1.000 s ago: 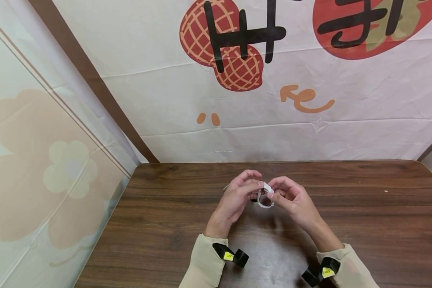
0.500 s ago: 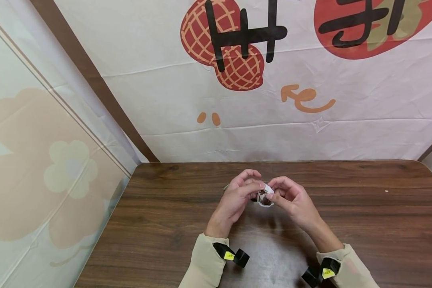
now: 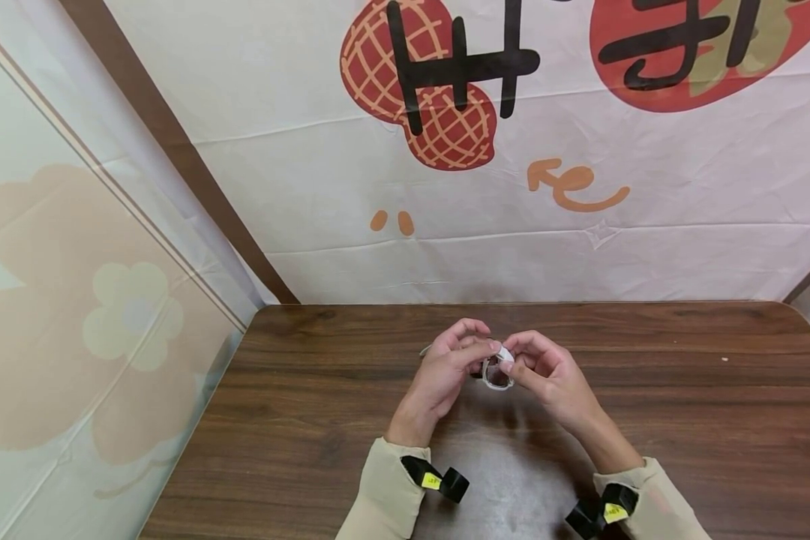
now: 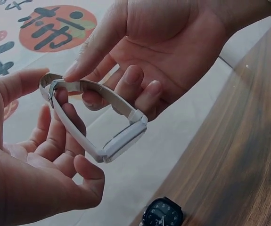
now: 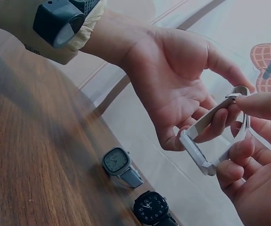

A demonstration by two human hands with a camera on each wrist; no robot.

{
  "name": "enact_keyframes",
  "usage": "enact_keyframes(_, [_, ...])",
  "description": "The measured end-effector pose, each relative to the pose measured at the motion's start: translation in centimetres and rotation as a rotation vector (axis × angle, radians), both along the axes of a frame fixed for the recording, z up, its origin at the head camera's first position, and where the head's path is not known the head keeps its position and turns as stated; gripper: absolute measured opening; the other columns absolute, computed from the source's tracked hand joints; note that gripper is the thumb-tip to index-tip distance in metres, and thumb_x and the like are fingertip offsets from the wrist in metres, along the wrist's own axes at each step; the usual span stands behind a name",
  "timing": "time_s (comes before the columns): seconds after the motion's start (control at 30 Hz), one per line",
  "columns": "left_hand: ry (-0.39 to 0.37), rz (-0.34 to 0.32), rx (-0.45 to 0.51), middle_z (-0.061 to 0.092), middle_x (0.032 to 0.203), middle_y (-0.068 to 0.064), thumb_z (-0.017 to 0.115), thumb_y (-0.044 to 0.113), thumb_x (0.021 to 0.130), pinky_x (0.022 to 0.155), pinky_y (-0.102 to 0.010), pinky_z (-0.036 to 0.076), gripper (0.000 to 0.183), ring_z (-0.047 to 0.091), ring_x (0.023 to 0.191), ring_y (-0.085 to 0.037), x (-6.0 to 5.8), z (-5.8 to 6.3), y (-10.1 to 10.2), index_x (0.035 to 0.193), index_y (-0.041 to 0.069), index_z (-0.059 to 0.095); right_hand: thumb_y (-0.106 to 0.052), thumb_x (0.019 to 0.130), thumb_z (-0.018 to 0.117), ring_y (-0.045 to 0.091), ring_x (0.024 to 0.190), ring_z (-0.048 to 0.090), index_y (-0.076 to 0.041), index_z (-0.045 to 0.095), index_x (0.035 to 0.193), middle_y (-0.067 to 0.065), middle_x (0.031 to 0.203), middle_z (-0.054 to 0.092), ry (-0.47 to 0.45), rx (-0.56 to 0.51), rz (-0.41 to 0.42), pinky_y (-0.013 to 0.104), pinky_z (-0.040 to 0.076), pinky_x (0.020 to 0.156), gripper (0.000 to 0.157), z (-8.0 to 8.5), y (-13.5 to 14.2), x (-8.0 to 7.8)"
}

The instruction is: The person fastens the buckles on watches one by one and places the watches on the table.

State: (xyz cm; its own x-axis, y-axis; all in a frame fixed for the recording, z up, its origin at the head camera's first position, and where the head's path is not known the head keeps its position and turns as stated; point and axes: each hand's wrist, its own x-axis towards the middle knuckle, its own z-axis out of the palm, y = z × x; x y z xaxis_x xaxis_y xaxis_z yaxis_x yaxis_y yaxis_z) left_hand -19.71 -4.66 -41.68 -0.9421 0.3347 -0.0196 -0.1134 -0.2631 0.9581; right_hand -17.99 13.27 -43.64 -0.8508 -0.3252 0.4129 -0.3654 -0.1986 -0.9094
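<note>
A white wristwatch (image 3: 498,387) is held up between both hands above the table, its strap bent into a loop. My left hand (image 3: 439,375) pinches the strap's buckle end, thumb against it. From the other side, my right hand (image 3: 555,375) grips the same strap, with its thumb pressing beside the metal buckle. In the left wrist view the watch's case (image 4: 125,141) hangs at the loop's lower right, seen edge-on. Fingers of both hands reach inside the loop and partly hide the strap.
On the wooden table (image 3: 682,420) lie a pale grey square-faced watch (image 5: 116,161) and, beside it, a black watch (image 5: 151,207) with white numerals. A printed white cloth (image 3: 486,255) rises behind the table's back edge. A tiny white speck (image 3: 724,359) lies at the right.
The left thumb has shifted very slightly to the right on the white wristwatch's strap. Both hands otherwise keep the same hold and place.
</note>
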Motion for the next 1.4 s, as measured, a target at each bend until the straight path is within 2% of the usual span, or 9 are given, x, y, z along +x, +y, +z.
enact_keyframes(0.2, [-0.019,0.008,-0.003,0.061,0.075,0.008,0.063,0.01,0.092,0.07,-0.027,0.04,0.013,0.052,0.076,-0.008,0.12,0.09,0.06,0.103,0.012,0.056,0.008,0.093,0.06,0.012,0.075,0.063,0.007,0.055,0.11,0.006,0.091,0.066,-0.02,-0.005,0.006,0.022,0.053,0.066,0.018,-0.13,0.1,-0.03])
enact_keyframes(0.37, [-0.006,0.009,-0.001,0.064,0.077,0.009,0.062,0.008,0.09,0.071,-0.027,0.04,0.016,0.054,0.078,-0.008,0.19,0.13,-0.06,0.103,0.012,0.055,0.009,0.092,0.06,0.01,0.074,0.061,0.008,0.054,0.11,0.001,0.089,0.064,-0.017,-0.008,0.009,0.022,0.053,0.065,0.019,-0.17,0.09,-0.06])
enact_keyframes(0.6, [0.016,0.025,0.014,0.066,0.079,0.01,0.062,0.005,0.088,0.068,-0.023,0.04,0.018,0.055,0.076,-0.007,0.1,0.03,-0.03,0.102,0.013,0.054,0.007,0.092,0.062,0.01,0.075,0.061,0.003,0.055,0.109,-0.003,0.089,0.064,-0.054,0.011,0.005,0.021,0.053,0.066,0.019,-0.06,0.07,-0.02])
enact_keyframes(0.83, [0.011,0.032,0.019,0.067,0.079,0.01,0.062,0.003,0.087,0.068,-0.024,0.039,0.02,0.056,0.077,-0.007,0.09,0.03,0.0,0.102,0.014,0.053,0.011,0.091,0.059,0.007,0.073,0.059,0.011,0.052,0.109,-0.003,0.089,0.063,0.012,-0.012,0.018,0.021,0.052,0.064,0.019,-0.09,0.03,-0.01])
enact_keyframes(0.97, [0.017,0.035,0.018,0.066,0.078,0.01,0.062,0.002,0.086,0.067,-0.023,0.038,0.02,0.055,0.076,-0.007,0.05,-0.02,0.07,0.1,0.014,0.053,0.012,0.091,0.06,0.005,0.072,0.057,0.01,0.053,0.109,-0.003,0.087,0.062,0.024,-0.002,0.009,0.021,0.051,0.063,0.02,0.04,0.0,0.06])
enact_keyframes(1.17, [0.023,0.04,0.014,0.066,0.079,0.009,0.062,0.001,0.085,0.067,-0.023,0.038,0.02,0.056,0.075,-0.006,0.02,-0.08,0.16,0.102,0.007,0.051,0.012,0.091,0.06,0.004,0.069,0.056,0.009,0.054,0.109,-0.003,0.085,0.062,0.042,0.016,0.001,0.02,0.049,0.06,0.019,0.02,-0.04,0.06])
enact_keyframes(1.4, [0.027,0.056,0.002,0.065,0.079,0.007,0.064,0.0,0.084,0.068,-0.024,0.04,0.021,0.056,0.076,-0.008,0.15,0.02,0.31,0.097,0.012,0.053,0.01,0.091,0.061,0.004,0.071,0.057,0.008,0.055,0.109,-0.003,0.087,0.062,0.021,0.033,-0.01,0.019,0.049,0.061,0.019,0.04,-0.13,0.12])
